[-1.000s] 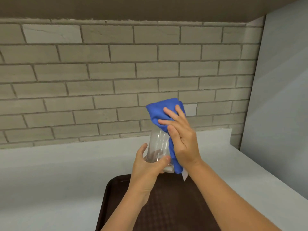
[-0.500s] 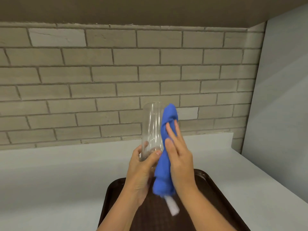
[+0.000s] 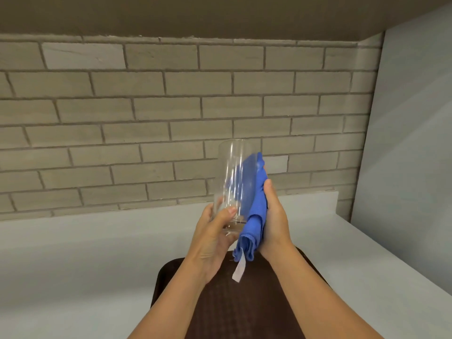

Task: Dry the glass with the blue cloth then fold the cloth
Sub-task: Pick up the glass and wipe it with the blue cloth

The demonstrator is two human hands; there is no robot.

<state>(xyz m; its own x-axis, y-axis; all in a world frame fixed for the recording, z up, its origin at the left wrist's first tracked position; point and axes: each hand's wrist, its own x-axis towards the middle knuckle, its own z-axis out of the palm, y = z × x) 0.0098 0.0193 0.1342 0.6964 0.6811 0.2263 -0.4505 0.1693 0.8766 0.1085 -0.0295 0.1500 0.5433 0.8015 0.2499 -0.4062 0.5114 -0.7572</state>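
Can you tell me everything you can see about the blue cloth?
The blue cloth looks soft and bunched into a long, crumpled roll. It is pressed against the right side of the clear glass, and part of it shows through the glass wall. The right hand wraps it in its grip. A small white tag hangs from its lower end, above the brown tray.

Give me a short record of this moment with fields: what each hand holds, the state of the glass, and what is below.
left hand: grips base of glass
right hand: presses blue cloth on the glass's right side
glass: upright, slightly tilted, held in air
cloth: bunched, white tag hanging
below: brown tray on grey counter
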